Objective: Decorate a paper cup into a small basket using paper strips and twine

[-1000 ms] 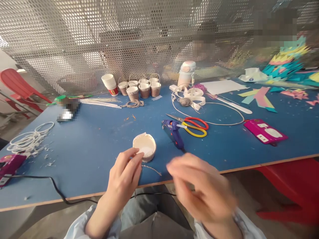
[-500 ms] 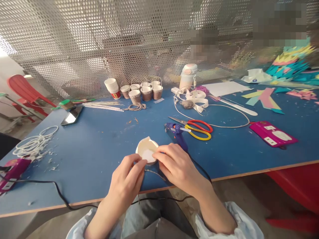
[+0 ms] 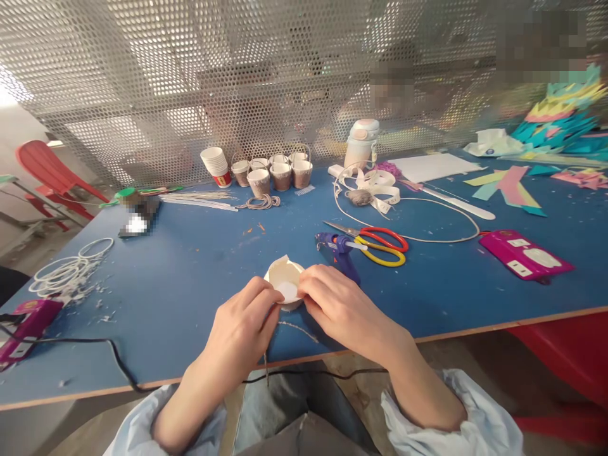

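Near the table's front edge a small paper cup point(image 3: 285, 282) faces up toward me, its rim uneven with a raised flap at the back. My left hand point(image 3: 244, 323) pinches the cup's near left rim. On its right side, my right hand point(image 3: 339, 310) grips the rim between thumb and fingers. A thin twine point(image 3: 299, 329) lies below the cup, and a strand hangs over the edge by my left hand. Just beyond my right hand sit a blue glue gun point(image 3: 339, 250) and scissors point(image 3: 380, 246) with red and yellow handles.
Several twine-wrapped cups with handles point(image 3: 280, 177) stand at the back beside stacked paper cups point(image 3: 216, 166). Purple power strips point(image 3: 525, 255) lie at both sides. White cord point(image 3: 71, 272), a bottle point(image 3: 361, 142) and coloured paper strips point(image 3: 510, 187) are also on the table.
Both hands keep hold of the cup's rim. The cup looks tipped slightly more toward me, and the fingers have shifted a little along the rim.
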A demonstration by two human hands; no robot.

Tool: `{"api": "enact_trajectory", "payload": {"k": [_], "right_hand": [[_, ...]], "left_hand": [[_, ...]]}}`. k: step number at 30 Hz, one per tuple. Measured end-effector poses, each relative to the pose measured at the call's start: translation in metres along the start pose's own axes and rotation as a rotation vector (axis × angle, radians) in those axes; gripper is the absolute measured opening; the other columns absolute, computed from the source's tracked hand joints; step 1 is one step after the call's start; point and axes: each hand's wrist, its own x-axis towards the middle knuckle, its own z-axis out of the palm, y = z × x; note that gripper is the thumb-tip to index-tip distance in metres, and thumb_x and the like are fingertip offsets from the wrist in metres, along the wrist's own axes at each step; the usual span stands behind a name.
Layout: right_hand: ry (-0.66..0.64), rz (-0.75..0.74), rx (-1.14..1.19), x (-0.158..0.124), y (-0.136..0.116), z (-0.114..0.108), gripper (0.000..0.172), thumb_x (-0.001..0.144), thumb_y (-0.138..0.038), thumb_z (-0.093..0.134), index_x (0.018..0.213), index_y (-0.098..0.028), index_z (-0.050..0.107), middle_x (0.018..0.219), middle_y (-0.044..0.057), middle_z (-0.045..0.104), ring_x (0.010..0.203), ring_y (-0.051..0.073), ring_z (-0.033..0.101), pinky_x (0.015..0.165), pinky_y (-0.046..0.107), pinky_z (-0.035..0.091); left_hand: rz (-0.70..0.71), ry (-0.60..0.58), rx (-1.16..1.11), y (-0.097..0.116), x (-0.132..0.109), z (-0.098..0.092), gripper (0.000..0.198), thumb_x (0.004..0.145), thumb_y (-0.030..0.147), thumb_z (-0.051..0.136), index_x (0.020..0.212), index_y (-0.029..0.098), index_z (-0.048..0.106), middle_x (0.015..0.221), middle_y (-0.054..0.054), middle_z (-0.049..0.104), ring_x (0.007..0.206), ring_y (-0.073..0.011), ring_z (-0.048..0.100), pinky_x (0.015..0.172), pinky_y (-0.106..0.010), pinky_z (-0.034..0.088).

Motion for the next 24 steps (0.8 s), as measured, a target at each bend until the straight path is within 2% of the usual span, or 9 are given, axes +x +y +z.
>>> {"api": "enact_trajectory", "payload": {"k": [7, 14, 19, 24], "right_hand": [[0.092, -0.109, 0.038, -0.003, 0.005, 0.000, 0.018, 0.095, -0.007, 0.043, 0.091, -0.015, 0.059, 0.094, 0.009, 0.061, 0.089, 0.019, 0.058, 0.078, 0.036, 0.052], [0.180, -0.201, 0.006, -0.008, 0.009, 0.002, 0.021, 0.092, -0.004, 0.046, 0.098, -0.016, 0.061, 0.096, 0.011, 0.063, 0.089, 0.020, 0.063, 0.078, 0.035, 0.056], [0.290, -0.224, -0.021, -0.015, 0.013, 0.014, 0.031, 0.087, 0.000, 0.049, 0.110, -0.020, 0.060, 0.102, 0.012, 0.064, 0.093, 0.021, 0.065, 0.077, 0.037, 0.058], [0.393, -0.165, -0.017, -0.022, 0.014, 0.028, 0.033, 0.085, 0.000, 0.052, 0.109, -0.021, 0.063, 0.104, 0.012, 0.061, 0.095, 0.021, 0.064, 0.077, 0.035, 0.058]], "left_hand": [[0.170, 0.078, 0.110, -0.002, -0.003, 0.008, 0.018, 0.092, 0.009, 0.044, 0.085, 0.016, 0.059, 0.077, -0.003, 0.060, 0.063, -0.0126, 0.057, 0.056, -0.023, 0.048], [0.323, 0.087, 0.209, -0.005, -0.007, 0.009, 0.026, 0.094, 0.007, 0.036, 0.089, 0.010, 0.061, 0.078, -0.008, 0.061, 0.065, -0.0154, 0.059, 0.058, -0.027, 0.050], [0.350, 0.183, 0.232, -0.008, -0.010, 0.014, 0.023, 0.093, 0.007, 0.038, 0.096, 0.011, 0.060, 0.079, -0.007, 0.062, 0.070, -0.0160, 0.062, 0.061, -0.027, 0.053], [0.336, 0.268, 0.218, -0.013, -0.018, 0.027, 0.019, 0.090, 0.006, 0.044, 0.101, 0.011, 0.060, 0.084, -0.009, 0.064, 0.074, -0.0172, 0.065, 0.065, -0.028, 0.054]]}}
